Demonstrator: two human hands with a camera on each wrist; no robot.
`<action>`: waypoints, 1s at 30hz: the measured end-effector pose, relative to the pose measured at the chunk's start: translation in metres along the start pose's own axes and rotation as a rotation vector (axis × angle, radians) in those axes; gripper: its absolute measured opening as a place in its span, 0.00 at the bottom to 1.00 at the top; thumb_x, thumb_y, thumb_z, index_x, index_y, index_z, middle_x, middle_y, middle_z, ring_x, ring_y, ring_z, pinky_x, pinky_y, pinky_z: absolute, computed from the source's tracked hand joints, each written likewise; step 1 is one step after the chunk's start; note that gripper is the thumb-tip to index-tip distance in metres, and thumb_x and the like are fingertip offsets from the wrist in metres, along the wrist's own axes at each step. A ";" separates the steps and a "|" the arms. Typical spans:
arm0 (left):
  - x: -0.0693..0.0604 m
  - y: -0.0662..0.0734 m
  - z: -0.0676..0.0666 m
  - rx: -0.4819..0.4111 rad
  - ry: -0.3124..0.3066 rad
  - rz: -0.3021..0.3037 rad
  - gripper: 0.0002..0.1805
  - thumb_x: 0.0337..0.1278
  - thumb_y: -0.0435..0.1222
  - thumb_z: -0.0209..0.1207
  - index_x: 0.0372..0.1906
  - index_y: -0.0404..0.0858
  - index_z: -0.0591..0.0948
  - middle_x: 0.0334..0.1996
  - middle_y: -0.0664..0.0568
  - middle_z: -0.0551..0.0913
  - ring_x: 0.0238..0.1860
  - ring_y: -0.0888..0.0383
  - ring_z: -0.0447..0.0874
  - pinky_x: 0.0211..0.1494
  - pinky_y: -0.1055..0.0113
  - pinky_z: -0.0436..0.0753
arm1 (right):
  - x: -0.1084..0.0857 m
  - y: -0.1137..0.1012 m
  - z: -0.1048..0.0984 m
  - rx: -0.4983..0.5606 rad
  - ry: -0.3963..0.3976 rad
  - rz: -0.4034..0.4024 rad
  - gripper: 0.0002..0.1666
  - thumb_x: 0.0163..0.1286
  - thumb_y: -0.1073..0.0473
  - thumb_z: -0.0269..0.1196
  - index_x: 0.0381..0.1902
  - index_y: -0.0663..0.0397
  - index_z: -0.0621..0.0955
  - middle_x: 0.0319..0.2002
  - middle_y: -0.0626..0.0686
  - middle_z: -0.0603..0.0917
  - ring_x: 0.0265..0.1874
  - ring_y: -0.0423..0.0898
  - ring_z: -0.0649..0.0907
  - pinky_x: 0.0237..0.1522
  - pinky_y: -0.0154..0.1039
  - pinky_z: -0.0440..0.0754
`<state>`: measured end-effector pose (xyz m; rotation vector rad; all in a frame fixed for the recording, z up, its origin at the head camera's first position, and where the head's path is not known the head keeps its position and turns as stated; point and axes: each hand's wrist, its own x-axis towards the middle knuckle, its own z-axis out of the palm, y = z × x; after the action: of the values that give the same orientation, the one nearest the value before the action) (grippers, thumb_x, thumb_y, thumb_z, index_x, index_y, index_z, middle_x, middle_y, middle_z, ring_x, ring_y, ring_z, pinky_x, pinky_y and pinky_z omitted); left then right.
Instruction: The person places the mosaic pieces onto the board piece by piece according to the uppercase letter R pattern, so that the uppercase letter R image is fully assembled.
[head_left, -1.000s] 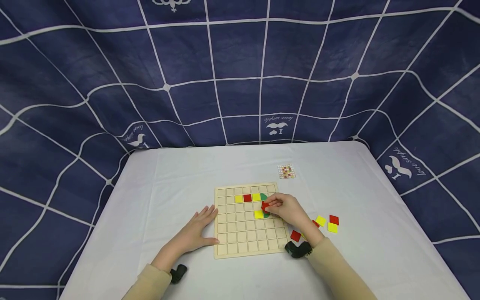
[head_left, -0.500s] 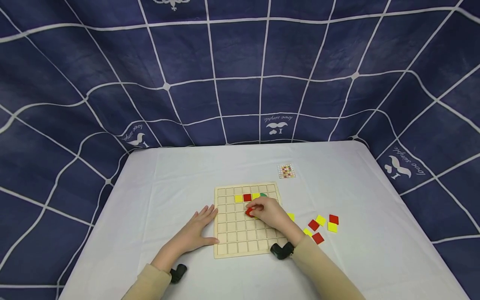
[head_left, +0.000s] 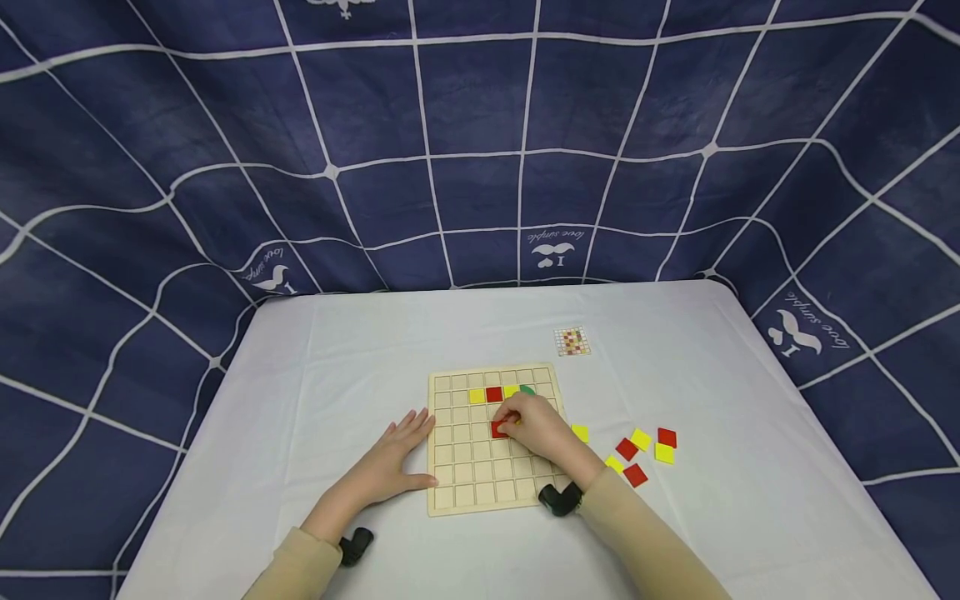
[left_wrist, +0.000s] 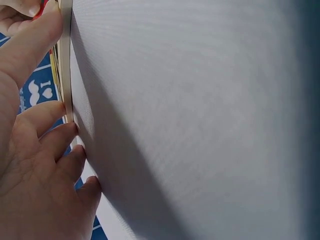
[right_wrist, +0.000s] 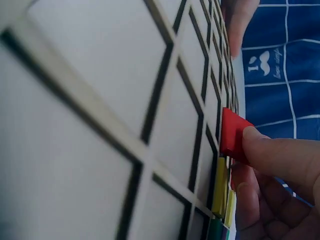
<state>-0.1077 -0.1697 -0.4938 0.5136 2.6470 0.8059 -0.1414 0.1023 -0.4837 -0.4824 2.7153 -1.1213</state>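
A pale wooden grid board [head_left: 465, 475] lies on a white-covered surface [head_left: 360, 358]. Near the board's middle, the right hand [head_left: 536, 423] pinches a red tile [right_wrist: 234, 132] between thumb and fingers; the right wrist view suggests it is tilted, one edge down at the grid. The left hand [head_left: 392, 463] rests against the board's left edge, its fingers spread and gripping nothing.

What could go wrong: let go while tilted, the red tile might catch on a raised grid line and sit crooked. It could also nudge the yellow tile [right_wrist: 219, 187] just beside it on the board, as the two are so close. Without the left hand's steadying, a push might slide the board. The right forearm [head_left: 588, 467], crossing the board's right edge, might sweep a loose tile aside.

Counted: one board, two hands, and one small patterned card [head_left: 572, 341] beyond the board's far edge. In the board's second row from that edge: two yellow squares [head_left: 477, 397], one red square [head_left: 493, 394] and one green piece [head_left: 527, 389], partly hidden. Loose to the board's right: three red tiles [head_left: 635, 475] and four yellow tiles [head_left: 641, 439]. Pieces under the right hand cannot be fully counted
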 end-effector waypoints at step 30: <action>0.002 -0.004 0.002 0.015 -0.007 0.014 0.53 0.46 0.51 0.72 0.75 0.37 0.61 0.78 0.46 0.53 0.80 0.44 0.44 0.80 0.43 0.47 | -0.009 0.015 -0.020 0.136 0.104 0.100 0.06 0.63 0.60 0.69 0.40 0.50 0.87 0.34 0.44 0.83 0.31 0.38 0.79 0.35 0.30 0.79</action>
<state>-0.1100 -0.1711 -0.4982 0.5380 2.6476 0.7871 -0.1423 0.1281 -0.4803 -0.2719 2.6908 -1.3272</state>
